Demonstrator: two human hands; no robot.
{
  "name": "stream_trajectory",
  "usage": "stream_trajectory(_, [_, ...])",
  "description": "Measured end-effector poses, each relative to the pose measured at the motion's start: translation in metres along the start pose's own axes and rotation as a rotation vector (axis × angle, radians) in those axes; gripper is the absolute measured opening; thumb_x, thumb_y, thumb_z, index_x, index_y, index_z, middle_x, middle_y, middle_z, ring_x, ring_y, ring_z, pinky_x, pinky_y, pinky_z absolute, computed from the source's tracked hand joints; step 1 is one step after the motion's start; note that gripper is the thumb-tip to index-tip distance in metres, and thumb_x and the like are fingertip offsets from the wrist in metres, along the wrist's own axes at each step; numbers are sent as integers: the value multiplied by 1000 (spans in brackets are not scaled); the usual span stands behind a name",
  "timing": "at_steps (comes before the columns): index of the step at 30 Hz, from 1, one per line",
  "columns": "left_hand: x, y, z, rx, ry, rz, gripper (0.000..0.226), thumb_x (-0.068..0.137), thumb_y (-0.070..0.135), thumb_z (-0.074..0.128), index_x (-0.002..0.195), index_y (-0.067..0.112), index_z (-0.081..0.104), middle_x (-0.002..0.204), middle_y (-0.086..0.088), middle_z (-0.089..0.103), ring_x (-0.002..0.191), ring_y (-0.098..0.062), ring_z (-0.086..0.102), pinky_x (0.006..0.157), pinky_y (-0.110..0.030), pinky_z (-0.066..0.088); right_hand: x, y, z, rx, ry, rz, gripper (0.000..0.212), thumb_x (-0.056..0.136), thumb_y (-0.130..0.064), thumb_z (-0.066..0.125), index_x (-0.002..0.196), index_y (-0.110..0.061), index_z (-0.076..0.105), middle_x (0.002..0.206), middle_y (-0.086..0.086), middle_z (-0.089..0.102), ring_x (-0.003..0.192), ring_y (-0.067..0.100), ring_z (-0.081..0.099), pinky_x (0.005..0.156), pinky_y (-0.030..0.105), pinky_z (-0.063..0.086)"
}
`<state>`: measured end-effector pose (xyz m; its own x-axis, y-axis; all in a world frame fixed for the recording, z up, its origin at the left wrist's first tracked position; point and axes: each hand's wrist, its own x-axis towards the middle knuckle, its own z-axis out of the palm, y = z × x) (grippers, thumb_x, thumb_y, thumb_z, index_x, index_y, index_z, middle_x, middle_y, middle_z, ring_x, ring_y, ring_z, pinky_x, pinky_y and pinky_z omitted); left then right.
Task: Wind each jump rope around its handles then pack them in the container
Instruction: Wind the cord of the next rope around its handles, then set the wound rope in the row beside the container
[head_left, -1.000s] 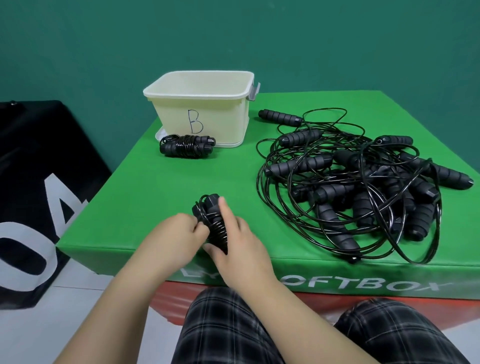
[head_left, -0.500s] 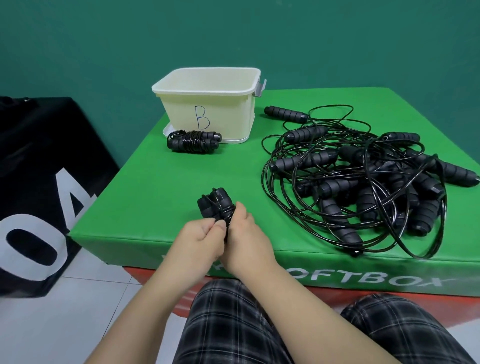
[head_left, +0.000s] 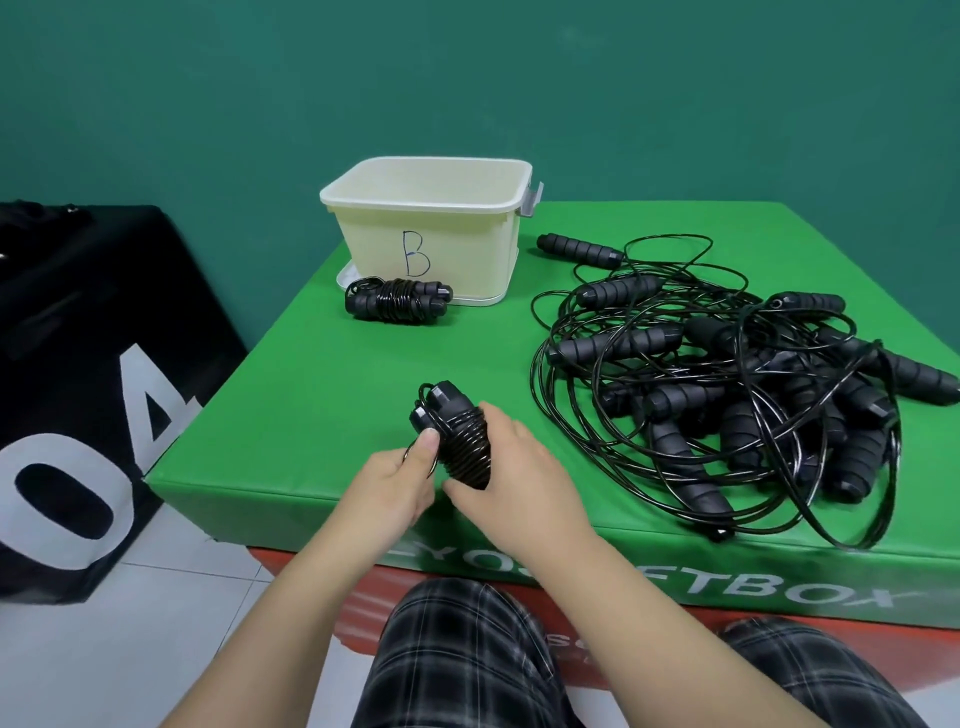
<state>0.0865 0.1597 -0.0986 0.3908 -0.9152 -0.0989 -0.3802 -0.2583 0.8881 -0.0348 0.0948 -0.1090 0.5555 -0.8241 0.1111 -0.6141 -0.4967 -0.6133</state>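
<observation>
Over the near edge of the green box top, both hands hold a black jump rope (head_left: 457, 436) whose cord is wound around its two handles. My right hand (head_left: 511, 470) grips the bundle from the right and below. My left hand (head_left: 397, 483) pinches a small end loop of cord with its thumb on the left side. A second wound jump rope (head_left: 397, 299) lies in front of the cream container (head_left: 467, 249) marked "B". A tangled pile of several unwound jump ropes (head_left: 727, 384) covers the right half of the top.
The green soft box (head_left: 311, 395) has its front edge just below my hands, with an orange layer beneath. A black bag (head_left: 78, 374) with white lettering stands on the floor to the left. My knees in plaid trousers are at the bottom. A teal wall is behind.
The wound bundle has shifted slightly between my hands and more of its coils now show. My left thumb moved up onto the end loop, and my right hand slid under the bundle.
</observation>
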Motion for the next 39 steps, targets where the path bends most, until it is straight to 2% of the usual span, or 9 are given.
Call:
stream_trajectory(5, [4, 7, 11, -105, 72, 131, 52, 97, 38, 35, 49, 18, 30, 42, 7, 30, 47, -16, 28, 52, -27, 21, 12, 0, -1, -98, -41, 2, 56, 85, -29, 63, 131, -14, 34, 118, 8, 49, 107, 30, 52, 87, 41, 46])
stream_trajectory(8, [5, 7, 15, -204, 103, 150, 54, 96, 39, 35, 46, 17, 32, 42, 3, 33, 44, -14, 29, 48, -23, 25, 21, 2, 0, -67, -92, 14, 55, 85, -31, 64, 129, -15, 36, 116, 9, 50, 106, 31, 53, 89, 43, 46])
stream_trajectory(13, [21, -3, 16, -584, 200, -4, 64, 100, 40, 32, 41, 16, 32, 45, -5, 42, 41, -15, 28, 45, -23, 21, 35, 13, -4, 3, -115, -67, 84, 78, -45, 72, 145, -21, 27, 138, 2, 46, 128, 21, 42, 105, 35, 36])
stream_trajectory(18, [47, -22, -11, -681, 269, -129, 60, 102, 38, 28, 47, 14, 31, 52, -5, 53, 41, -17, 36, 56, -32, 29, 40, 47, -11, 7, -111, -81, 61, 96, -47, 43, 148, -21, 27, 147, -4, 39, 135, 11, 37, 111, 27, 27])
stream_trajectory(21, [74, -27, -28, -649, 278, -160, 57, 102, 39, 28, 52, 11, 34, 57, -6, 61, 41, -17, 44, 62, -34, 35, 44, 63, -7, -22, -89, -101, 51, 99, -42, 38, 145, -20, 35, 146, -6, 42, 132, 6, 38, 110, 23, 27])
stream_trajectory(26, [132, -27, -46, -530, 337, -181, 51, 102, 36, 29, 57, 12, 35, 56, -5, 67, 39, -15, 54, 53, -30, 32, 67, 70, -2, 160, 28, -33, 39, 98, -28, 47, 135, -16, 48, 135, -4, 53, 109, 4, 53, 98, 23, 40])
stream_trajectory(30, [172, -27, -61, -505, 350, -228, 37, 101, 36, 27, 77, 14, 44, 58, 0, 69, 40, -13, 59, 50, -27, 31, 81, 75, 4, 207, 90, -5, 31, 97, -21, 49, 127, -14, 55, 126, -4, 58, 98, 1, 55, 93, 22, 42])
stream_trajectory(35, [207, -27, -72, -455, 328, -238, 45, 98, 32, 25, 55, 17, 26, 70, -1, 73, 58, -17, 70, 55, -29, 32, 85, 77, 7, 226, 126, 26, 25, 96, -19, 51, 120, -17, 60, 114, -10, 59, 88, -9, 54, 87, 19, 42])
stream_trajectory(39, [224, -28, -75, -435, 359, -228, 45, 97, 30, 25, 53, 17, 26, 73, -5, 74, 52, -18, 68, 58, -29, 31, 84, 79, 9, 241, 138, 25, 22, 95, -18, 53, 115, -18, 61, 108, -13, 59, 87, -17, 51, 82, 14, 40])
